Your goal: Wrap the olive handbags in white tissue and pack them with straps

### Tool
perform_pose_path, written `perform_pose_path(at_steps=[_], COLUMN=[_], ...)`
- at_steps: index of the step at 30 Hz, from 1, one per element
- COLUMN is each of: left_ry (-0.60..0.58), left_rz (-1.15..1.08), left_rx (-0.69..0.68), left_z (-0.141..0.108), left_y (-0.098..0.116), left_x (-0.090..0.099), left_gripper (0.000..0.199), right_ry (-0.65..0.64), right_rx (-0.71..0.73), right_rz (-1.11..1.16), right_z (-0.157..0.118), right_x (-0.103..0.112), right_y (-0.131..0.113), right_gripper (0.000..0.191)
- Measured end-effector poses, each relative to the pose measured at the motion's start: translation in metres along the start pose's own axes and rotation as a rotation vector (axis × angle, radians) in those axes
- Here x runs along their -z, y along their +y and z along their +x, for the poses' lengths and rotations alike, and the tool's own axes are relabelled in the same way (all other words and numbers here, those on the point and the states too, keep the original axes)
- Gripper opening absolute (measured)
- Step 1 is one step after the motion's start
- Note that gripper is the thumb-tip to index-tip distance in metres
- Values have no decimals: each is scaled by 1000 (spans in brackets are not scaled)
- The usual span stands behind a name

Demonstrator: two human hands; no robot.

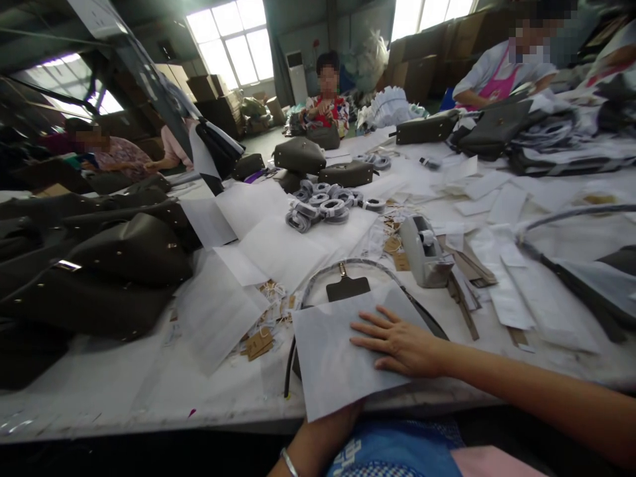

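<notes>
A white sheet of paper (342, 358) lies slanted over a dark grey bag, hiding most of it. My right hand (400, 344) presses flat on the sheet with its fingers spread. Below the sheet's near edge, my left hand (334, 427) reaches in, a bangle at its wrist. Its fingers are hidden by the paper. Beyond the sheet, the bag's wrapped handle (318, 277) arches up around a dark tag (348, 287) with a metal clip. A loose dark strap end (287, 374) hangs at the sheet's left.
To the right stands a grey tape dispenser (422, 255). Brown hang tags (259, 342) lie left of the sheet. Coiled wrapped straps (332, 205) sit farther back. Dark bags (109, 278) are heaped at left. Several co-workers work around the table, one in a pink apron (489, 86).
</notes>
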State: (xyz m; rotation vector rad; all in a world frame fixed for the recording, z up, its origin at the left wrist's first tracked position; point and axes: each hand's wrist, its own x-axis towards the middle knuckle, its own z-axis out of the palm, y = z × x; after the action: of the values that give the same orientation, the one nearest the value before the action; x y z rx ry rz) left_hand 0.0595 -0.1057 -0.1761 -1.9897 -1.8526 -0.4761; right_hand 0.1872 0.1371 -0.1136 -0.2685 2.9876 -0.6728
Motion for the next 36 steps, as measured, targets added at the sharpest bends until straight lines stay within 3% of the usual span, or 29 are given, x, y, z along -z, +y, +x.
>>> perform_pose_path(at_steps=[4,7,10,11,13,14,16,19,22,27,36], left_ry=[-140,-242,-245,-257,-197,-153,-186,-295,-309,-316,-320], left_rz=[-109,-339,-739,-857,-938,-898,-713,-396,-353,-346,-335], left_rx=[88,161,213,291,387,405,367,237,234,253,264], left_z=[15,33,62,73,93,100,103,88,67,61,66], left_y=[-4,-2,3,3,2,-1,-11,-28,-36,-34,-33], left_x=[25,60,103,113,122,118,96,48,19,19,23], left_gripper=[42,40,24,22,22,21,28,50,60,60,58], right_ry=[48,97,92,87,89,93,100,126,192,259,195], right_rx=[-30,-49,-58,-60,-65,-67,-69,-72,-67,-29,26], right_rz=[22,33,49,56,69,75,89,114,137,90,-28], right_z=[-1,-2,-3,-3,-2,-2,-3,-5,-10,-12,-10], right_x=[-4,-7,-9,-9,-10,-10,-10,-9,-11,-11,-7], right_y=[1,1,1,2,2,2,2,3,4,4,0], right_gripper=[63,64,63,63,62,62,62,65,63,38,29])
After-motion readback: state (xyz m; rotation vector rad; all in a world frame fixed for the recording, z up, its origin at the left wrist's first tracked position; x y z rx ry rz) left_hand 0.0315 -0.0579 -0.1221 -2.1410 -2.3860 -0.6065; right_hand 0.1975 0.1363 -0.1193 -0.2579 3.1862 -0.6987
